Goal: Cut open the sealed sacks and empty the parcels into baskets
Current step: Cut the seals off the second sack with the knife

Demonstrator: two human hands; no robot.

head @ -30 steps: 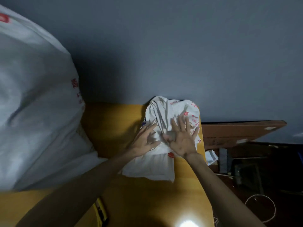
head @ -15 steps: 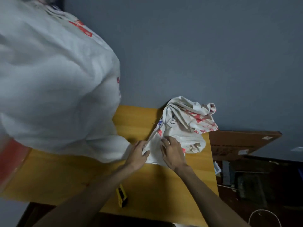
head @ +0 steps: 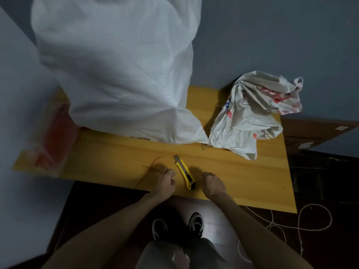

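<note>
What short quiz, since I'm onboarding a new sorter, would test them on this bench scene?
1. Where does the yellow utility knife lie? A: on the wooden table, between the left hand and the right hand; B: on the floor; C: inside a sack.
2. True or false: the right hand grips the yellow utility knife.
3. Fill in: the crumpled printed sack lies to the ___ of the bulging white sack.
Key: 1 A; 2 false; 3 right.
</note>
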